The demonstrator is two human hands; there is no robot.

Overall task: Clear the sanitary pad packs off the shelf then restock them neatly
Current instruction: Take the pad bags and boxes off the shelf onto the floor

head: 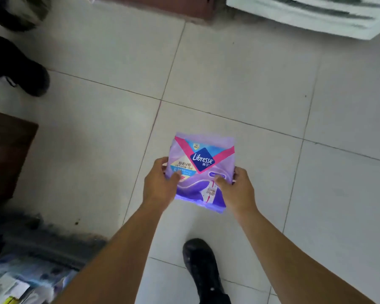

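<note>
Gripping one purple sanitary pad pack [201, 170] by its lower side edges, the left hand [159, 183] and right hand [237, 187] each have a thumb curled over the printed face. Pack is held flat, face up, at centre frame above the white tiled floor [261, 84]. A black shoe [201, 268] stands at lower centre. Dark wooden furniture [7, 154] sits at left edge; blurred packaged goods [24, 279] occupy the lower left corner.
</note>
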